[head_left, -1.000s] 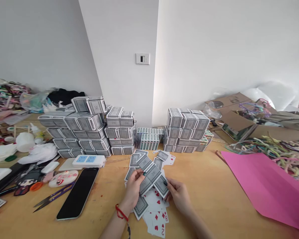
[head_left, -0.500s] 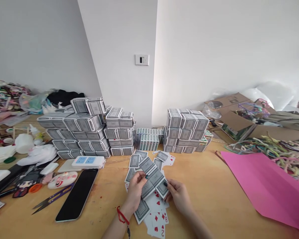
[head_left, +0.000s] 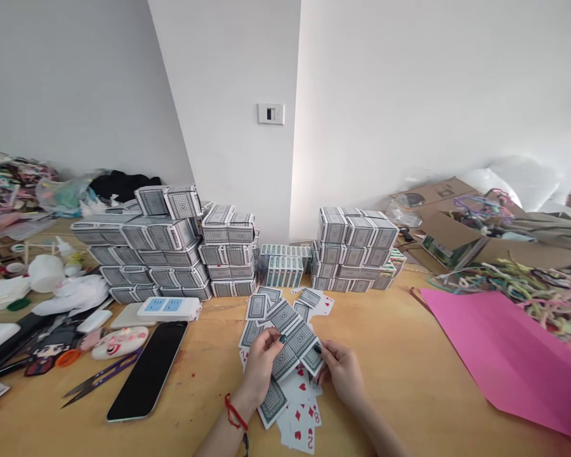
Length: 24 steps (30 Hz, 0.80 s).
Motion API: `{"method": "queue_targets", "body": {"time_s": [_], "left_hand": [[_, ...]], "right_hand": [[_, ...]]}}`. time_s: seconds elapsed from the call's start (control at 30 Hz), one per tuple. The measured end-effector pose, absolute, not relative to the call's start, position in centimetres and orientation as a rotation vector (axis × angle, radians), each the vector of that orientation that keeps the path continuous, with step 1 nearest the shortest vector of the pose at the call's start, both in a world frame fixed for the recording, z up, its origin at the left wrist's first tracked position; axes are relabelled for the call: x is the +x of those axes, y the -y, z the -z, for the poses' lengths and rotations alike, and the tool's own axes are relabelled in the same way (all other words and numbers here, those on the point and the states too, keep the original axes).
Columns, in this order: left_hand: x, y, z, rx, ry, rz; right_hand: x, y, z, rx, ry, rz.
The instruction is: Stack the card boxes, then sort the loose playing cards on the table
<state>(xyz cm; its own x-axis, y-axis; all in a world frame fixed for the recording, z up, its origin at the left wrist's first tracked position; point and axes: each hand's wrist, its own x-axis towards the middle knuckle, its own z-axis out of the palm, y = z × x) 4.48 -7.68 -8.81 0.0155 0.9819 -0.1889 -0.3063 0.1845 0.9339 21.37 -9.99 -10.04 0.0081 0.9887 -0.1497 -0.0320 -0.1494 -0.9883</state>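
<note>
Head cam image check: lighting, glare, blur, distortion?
Head view: soft light, white wall at picture right brighter than shaded grey wall at picture left. Head view: no harsh glare on the flat black phone. Head view: bare left hand and bare right hand without obvious motion blur, red pips on white paper playing cards legible. Head view: tangled multicoloured yarn at picture right looks soft, edges apparently stretched.

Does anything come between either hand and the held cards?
Nothing visible does. The left hand grips the held cards at their left side, and the right hand has its thumb directly on their right side. The loose cards lie below them, not between.
</note>
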Motion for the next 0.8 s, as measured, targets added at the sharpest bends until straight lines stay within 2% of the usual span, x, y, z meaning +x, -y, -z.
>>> {"method": "queue_targets", "body": {"time_s": [0.33,0.6,0.8], "left_hand": [[5.0,7.8,8.9,0.813,-1.045,-1.260],[4.4,8.2,7.8,0.668,-0.856,-1.117],[3.9,7.4,7.9,0.490,-0.901,-1.175]], "right_hand": [[20.5,10.4,8.8,-1.112,0.978,-1.291],[21.0,10.2,9.4,-1.074,1.039,-1.479],[20.9,10.3,9.3,-1.091,1.082,-1.619]]}}
